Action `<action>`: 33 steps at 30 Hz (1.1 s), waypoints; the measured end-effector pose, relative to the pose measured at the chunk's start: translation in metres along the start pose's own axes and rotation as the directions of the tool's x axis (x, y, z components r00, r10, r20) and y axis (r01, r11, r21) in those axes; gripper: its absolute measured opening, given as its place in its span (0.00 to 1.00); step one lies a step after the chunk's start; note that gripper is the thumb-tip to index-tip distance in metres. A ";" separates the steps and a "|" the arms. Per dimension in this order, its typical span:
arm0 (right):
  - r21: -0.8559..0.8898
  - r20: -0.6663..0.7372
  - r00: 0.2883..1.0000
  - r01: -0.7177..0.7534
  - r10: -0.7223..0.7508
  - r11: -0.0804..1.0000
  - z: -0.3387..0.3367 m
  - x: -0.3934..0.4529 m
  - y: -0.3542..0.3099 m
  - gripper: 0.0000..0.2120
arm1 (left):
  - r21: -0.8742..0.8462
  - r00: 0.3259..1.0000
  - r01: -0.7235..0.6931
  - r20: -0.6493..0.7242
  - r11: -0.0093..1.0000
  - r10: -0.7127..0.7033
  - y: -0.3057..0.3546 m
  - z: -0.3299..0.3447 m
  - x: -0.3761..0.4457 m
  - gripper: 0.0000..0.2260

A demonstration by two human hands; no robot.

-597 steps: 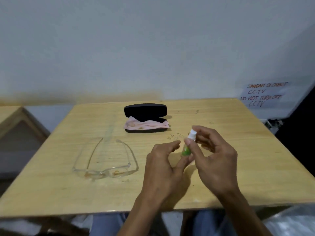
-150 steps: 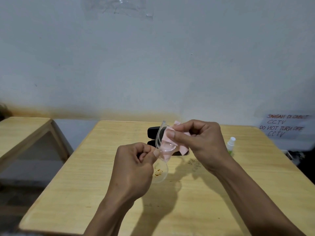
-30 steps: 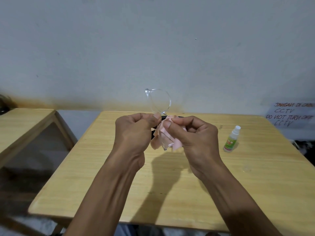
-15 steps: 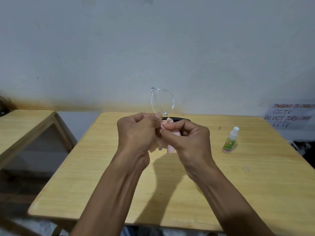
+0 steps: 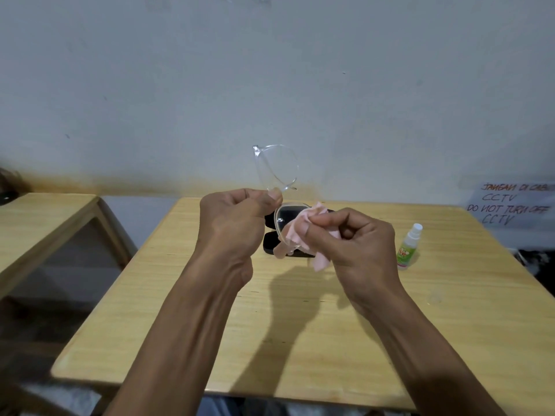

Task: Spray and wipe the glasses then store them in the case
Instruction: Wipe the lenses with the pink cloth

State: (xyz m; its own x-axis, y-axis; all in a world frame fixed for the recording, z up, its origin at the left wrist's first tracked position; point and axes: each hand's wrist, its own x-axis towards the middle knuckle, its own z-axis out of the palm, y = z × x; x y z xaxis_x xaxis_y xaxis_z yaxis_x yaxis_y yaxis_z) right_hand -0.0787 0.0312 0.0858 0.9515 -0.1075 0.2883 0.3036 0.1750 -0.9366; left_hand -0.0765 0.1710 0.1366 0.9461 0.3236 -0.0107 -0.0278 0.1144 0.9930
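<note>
My left hand (image 5: 237,223) pinches the clear glasses (image 5: 277,175) near the bridge, one lens standing up above my knuckles, the other hanging down. My right hand (image 5: 357,250) grips the pink cloth (image 5: 300,229) against that lower lens — it seems wrapped over the rim. Behind them the black case (image 5: 270,244) lies on the table (image 5: 300,340), probably open. The spray bottle (image 5: 408,247) stands upright to the right.
</note>
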 end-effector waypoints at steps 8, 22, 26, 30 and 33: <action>0.116 -0.037 0.997 -0.066 0.071 0.991 0.020 0.008 -0.002 0.08 | -0.133 0.999 0.030 -0.010 0.991 -0.031 -0.003 0.014 -0.010 0.04; -0.053 0.034 0.998 -0.054 0.056 0.997 0.006 -0.005 0.004 0.08 | -0.031 0.998 0.043 -0.050 0.999 -0.045 -0.001 -0.003 0.003 0.06; -0.010 -0.017 0.999 -0.051 0.050 0.999 0.001 0.003 0.000 0.07 | -0.012 0.999 0.027 -0.028 1.000 -0.027 -0.002 0.000 0.002 0.08; 0.042 -0.049 0.997 -0.059 0.061 0.997 0.007 0.009 -0.006 0.08 | -0.059 1.000 0.031 0.005 0.998 -0.030 -0.001 0.009 -0.007 0.05; 0.011 -0.042 0.998 -0.046 0.047 0.999 0.015 0.008 -0.004 0.09 | -0.083 1.000 0.023 -0.012 0.996 -0.024 -0.003 0.014 -0.010 0.05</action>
State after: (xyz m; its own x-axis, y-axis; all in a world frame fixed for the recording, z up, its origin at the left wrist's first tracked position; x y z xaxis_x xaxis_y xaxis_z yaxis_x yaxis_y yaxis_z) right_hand -0.0720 0.0442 0.0946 0.9617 -0.1399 0.2358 0.2598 0.1903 -0.9467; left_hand -0.0813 0.1541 0.1355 0.9424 0.3324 -0.0360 -0.0331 0.1998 0.9793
